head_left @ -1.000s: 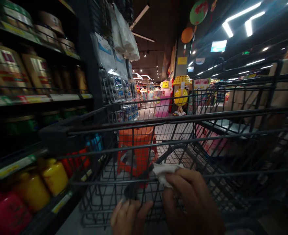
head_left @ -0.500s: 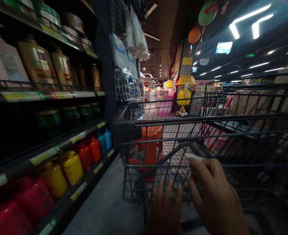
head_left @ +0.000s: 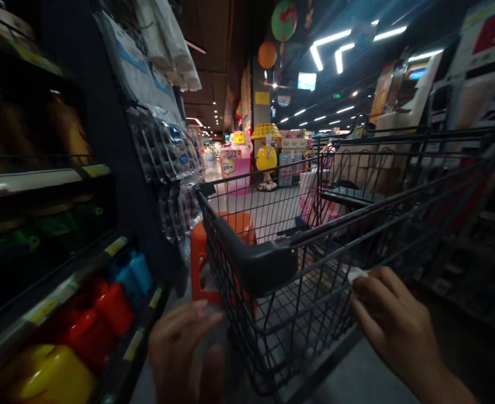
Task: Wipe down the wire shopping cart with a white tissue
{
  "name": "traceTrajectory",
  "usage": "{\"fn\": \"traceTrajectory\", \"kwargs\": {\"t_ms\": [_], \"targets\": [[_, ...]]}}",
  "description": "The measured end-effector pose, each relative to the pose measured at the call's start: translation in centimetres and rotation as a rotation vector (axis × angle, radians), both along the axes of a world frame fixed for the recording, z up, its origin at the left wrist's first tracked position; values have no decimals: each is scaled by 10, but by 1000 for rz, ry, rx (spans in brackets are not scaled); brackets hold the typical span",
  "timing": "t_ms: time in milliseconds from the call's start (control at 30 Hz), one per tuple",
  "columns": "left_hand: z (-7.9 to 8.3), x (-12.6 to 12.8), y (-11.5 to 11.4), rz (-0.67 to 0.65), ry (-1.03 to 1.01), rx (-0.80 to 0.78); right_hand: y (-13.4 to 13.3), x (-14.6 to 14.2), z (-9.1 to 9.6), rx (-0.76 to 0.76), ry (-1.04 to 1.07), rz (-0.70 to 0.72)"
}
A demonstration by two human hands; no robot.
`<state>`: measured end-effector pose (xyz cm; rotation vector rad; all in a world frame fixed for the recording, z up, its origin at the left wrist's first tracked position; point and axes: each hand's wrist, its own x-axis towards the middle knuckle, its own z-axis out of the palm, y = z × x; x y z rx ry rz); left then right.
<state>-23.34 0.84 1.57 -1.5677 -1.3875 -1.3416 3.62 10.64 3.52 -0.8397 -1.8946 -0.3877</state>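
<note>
A black wire shopping cart (head_left: 273, 264) stands in front of me in a dim store aisle. My right hand (head_left: 393, 320) presses a small white cloth (head_left: 356, 274) against the cart's wire side, fingers curled over it. My left hand (head_left: 184, 350) hovers low beside the cart's near left corner, off the wires, fingers loosely together and holding nothing that I can see. The cart's basket looks bare inside.
Shelves on the left hold yellow (head_left: 49, 376), red (head_left: 100, 314) and blue jugs (head_left: 132, 272). Packets hang on a rack (head_left: 163, 146) past them. An orange plastic stool (head_left: 214, 247) stands behind the cart. Another wire cart (head_left: 369, 168) stands ahead on the right, with a yellow display figure (head_left: 266, 157) far down the aisle.
My view has swung right and the cart now sits at an angle. My left hand came off the cart wires and dropped to the left. The right hand keeps the cloth on the wires.
</note>
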Motion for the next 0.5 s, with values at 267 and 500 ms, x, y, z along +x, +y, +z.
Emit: {"fn": "traceTrajectory", "kwargs": {"t_ms": [267, 500], "targets": [[-6, 18, 53, -306, -24, 83, -31, -32, -51, -218, 113, -22], [17, 1, 58, -343, 98, 51, -45, -52, -67, -338, 294, -11]]}}
